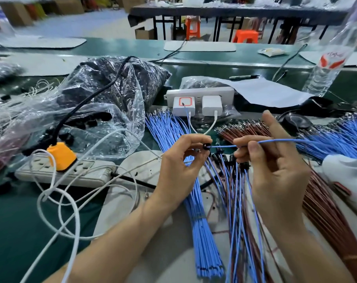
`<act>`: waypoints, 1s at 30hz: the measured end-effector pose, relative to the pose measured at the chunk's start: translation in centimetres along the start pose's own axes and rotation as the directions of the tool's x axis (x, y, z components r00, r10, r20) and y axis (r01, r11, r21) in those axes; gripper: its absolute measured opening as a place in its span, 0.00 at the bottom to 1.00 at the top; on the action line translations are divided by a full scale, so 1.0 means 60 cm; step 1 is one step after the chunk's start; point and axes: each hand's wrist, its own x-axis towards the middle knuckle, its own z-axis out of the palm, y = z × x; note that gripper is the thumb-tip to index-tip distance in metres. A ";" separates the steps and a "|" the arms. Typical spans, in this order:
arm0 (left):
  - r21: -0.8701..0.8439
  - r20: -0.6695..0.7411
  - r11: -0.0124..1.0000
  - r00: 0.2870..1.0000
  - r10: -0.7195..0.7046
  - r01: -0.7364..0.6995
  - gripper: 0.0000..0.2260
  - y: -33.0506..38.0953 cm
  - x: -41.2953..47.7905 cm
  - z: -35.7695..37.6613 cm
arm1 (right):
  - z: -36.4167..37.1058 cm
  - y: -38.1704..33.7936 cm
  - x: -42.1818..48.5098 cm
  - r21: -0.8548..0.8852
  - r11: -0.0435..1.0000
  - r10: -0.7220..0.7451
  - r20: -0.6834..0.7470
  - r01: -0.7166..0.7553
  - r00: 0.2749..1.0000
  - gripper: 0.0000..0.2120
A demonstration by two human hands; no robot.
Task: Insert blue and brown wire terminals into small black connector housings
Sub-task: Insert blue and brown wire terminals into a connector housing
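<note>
left hand (180, 160) grip pinching black housing (206, 147) | right hand (275, 168) grip pinching blue wire (224, 146) | bundles (202, 221) crowding counter (14, 231) | bag (116, 84) holding black parts

Left hand (181, 160): pinches a small black connector housing (206, 147) between thumb and fingertips. Right hand (275, 166): pinches a single blue wire (224, 146), its end meeting the housing. Tabletop (14, 231) beneath the hands: blue wire bundle (200, 221), brown wire bundle (327, 211); to the left, white power strip (87, 170) with orange plug (61, 156); behind that, clear plastic bag (104, 88).
</note>
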 end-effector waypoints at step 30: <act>0.144 0.041 0.989 0.999 0.016 -0.022 0.11 0.013 -0.004 0.005 | 0.017 0.015 -0.016 -0.314 0.945 -0.044 0.165 0.095 0.985 0.12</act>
